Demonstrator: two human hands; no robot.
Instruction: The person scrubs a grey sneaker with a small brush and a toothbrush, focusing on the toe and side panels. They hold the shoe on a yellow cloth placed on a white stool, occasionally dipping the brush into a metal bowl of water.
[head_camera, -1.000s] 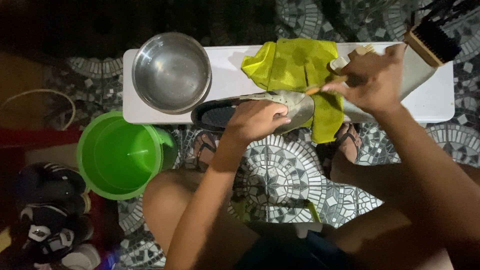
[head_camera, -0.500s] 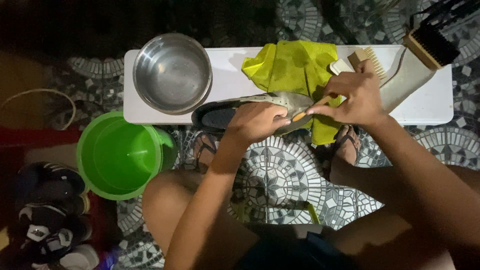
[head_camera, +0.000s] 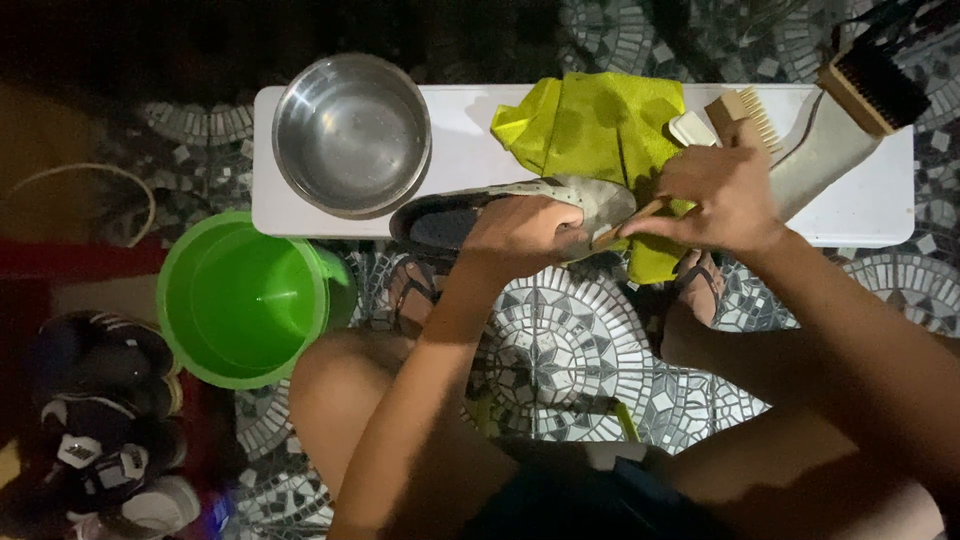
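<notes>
Both hands grip: I see left hand (head_camera: 522, 235) clamping the shoe (head_camera: 520, 205); right hand (head_camera: 722, 198), holding a brush (head_camera: 628, 222), has dropped onto its toe.

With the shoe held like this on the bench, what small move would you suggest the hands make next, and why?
Probably a short brush stroke along the toe. The left hand pins the shoe on its side at the bench edge, and the right hand holds a small brush with its tip at the grimy toe, over the yellow cloth.
</notes>
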